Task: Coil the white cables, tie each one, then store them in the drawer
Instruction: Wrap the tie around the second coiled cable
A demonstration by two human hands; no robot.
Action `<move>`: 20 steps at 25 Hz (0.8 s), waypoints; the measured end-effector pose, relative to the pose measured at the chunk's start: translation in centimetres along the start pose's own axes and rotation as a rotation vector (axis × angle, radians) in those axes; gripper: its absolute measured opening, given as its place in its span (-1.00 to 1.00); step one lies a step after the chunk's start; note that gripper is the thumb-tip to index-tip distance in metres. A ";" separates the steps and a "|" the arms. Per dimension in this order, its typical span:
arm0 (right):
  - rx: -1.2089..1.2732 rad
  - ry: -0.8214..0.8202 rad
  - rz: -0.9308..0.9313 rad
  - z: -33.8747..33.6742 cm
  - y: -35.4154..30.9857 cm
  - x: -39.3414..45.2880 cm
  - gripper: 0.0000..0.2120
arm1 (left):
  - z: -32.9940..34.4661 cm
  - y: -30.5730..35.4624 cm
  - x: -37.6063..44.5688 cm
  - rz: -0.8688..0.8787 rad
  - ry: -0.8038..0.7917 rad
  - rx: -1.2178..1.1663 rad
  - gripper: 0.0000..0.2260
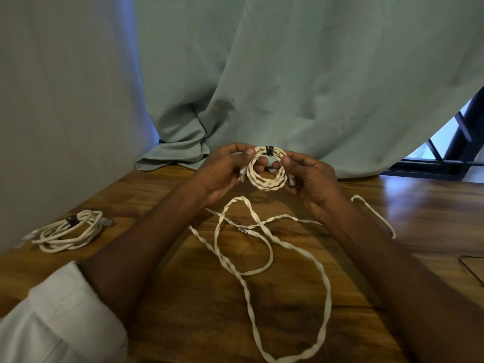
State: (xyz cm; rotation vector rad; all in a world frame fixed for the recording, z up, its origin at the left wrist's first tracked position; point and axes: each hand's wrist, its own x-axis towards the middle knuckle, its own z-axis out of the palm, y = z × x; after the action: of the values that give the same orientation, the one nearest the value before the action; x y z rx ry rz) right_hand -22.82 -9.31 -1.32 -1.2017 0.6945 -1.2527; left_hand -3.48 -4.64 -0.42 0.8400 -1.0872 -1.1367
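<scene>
Currently, left hand and right hand grip the small coiled white cable at frame centre, presenting its black tie uppermost, probably for checking.

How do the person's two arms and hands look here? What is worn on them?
The left arm wears a white sleeve, rolled up in a thick cuff, so the forearm is bare. The right arm shows no sleeve in view. The left hand and right hand are bare: no gloves, and no rings or watch to be seen.
</scene>
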 end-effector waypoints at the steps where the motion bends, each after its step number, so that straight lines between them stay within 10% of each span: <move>1: 0.050 0.016 0.016 0.1 0.0 -0.1 -0.89 | -0.3 0.3 0.1 0.042 0.023 0.143 -0.77; 4: 0.088 0.027 -0.007 0.6 0.1 -0.2 -0.84 | -0.7 0.9 -0.4 0.157 0.128 0.455 -0.79; 14: -0.284 -0.055 -0.343 2.1 -1.0 -2.6 -0.79 | -2.1 3.3 -7.4 0.399 0.637 0.197 -0.80; 20: -0.589 -0.235 -0.586 5.6 -5.9 -7.9 -0.83 | -7.0 2.0 -19.6 0.450 0.927 0.537 -0.82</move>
State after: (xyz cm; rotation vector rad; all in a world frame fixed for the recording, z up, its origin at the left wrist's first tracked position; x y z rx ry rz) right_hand -21.55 0.55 4.23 -2.1130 0.5674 -1.3833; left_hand 2.61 14.83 -5.06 1.2746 -0.7121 -0.0009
